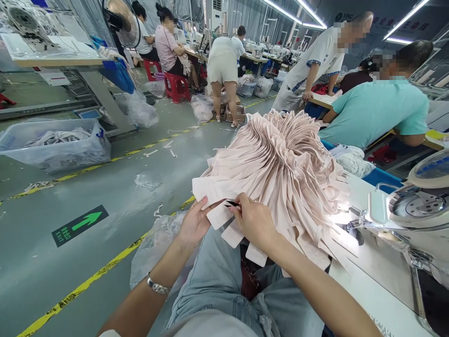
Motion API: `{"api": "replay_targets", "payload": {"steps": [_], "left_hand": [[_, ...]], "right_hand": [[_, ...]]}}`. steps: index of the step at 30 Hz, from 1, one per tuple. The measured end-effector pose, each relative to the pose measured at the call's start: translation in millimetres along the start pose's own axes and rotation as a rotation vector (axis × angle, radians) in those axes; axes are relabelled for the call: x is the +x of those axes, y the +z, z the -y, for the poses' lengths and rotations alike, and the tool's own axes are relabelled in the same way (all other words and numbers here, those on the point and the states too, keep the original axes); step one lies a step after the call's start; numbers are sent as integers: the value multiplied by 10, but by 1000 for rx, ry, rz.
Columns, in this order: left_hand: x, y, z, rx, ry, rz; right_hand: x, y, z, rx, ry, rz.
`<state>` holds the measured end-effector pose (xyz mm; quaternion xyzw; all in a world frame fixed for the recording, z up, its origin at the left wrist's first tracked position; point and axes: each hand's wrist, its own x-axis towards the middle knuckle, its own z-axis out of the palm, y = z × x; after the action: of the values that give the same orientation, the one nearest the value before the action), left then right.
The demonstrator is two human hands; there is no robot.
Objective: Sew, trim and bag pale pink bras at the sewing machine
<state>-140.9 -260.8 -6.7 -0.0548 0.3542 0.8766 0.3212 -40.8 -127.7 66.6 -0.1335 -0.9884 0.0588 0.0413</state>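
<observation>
On the floor at the left of the frame, a dark sign [80, 225] carried a green arrow and the word EXIT beside smaller characters. On the dark far wall, upper right, the letters "YING" could be read on a wall sign [347, 17], followed by a row of Chinese characters partly hidden by a standing person [315, 61]. Yellow tape [101, 271] with black markings, too small to read, crossed the grey-green floor [126, 196], where scraps lay scattered.

A heap of pale pink fabric pieces [277, 159] filled the centre, spilling over the edge of a white table [375, 281] towards the wearer's lap. A sewing machine [417, 206] stood on the table at the right edge. The left hand [194, 222] had its fingers pinched together on the edge of a pale piece at the front of the heap; the right hand [256, 222] had its fingers clamped on a dark pointed tool [231, 203], its tip against the pieces.

At upper left were a fan [122, 23] and a clear bin [77, 159]; red stools [176, 87] stood farther back. Strip lights [407, 18] lit the workshop from above.
</observation>
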Motion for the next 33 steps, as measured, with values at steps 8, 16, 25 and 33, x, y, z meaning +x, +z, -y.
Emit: {"api": "replay_targets", "payload": {"steps": [8,16,25,33], "left_hand": [[-78,35,102,-55,-49,56],[-126,-68,425,292,-189,222],[-70,74,147,-58,-112,-22],[-115,42,317,-71,-113,79]], "right_hand": [[137,130,25,-78,-16,54],[103,66,-86,-73,44,65],[-140,39,-108,2,47,29],[-23,133,-31,-121,-14,97]]}}
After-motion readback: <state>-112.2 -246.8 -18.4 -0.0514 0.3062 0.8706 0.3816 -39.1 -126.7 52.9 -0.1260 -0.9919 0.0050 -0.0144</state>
